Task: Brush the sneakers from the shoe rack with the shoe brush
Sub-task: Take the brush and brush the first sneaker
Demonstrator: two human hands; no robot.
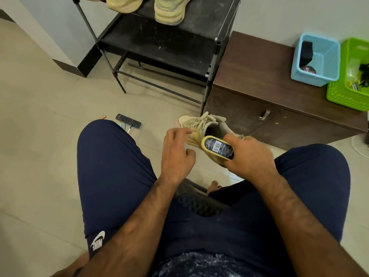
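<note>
Sneaker [201, 126] front and centre, slung slantwise between the two hands. Its toe is pointed away towards the shoe rack [159, 43] and its heel is turned back to the near right. So the long axis is run from far-left to near-right. At the heel end of the sneaker the right hand [249, 156] is found, wrapped round the shoe brush [218, 147], whose labelled back is turned up. The brush is laid against the sneaker's near side wall, just below the collar. At the lace side, the left hand [175, 152] is seen with loosely spread fingers [185, 132]. Only their tips are touching the sneaker and nothing is gripped. What carries the sneaker's weight cannot be told; its underside is hidden. The right hand is judged the nearer to the work. The coming stroke is best driven along that slanted axis, heel towards toe, with the lace side steadied by the left. Beyond the sneaker's toe, other sneakers [168, 11] are waiting on the rack's top shelf.
</note>
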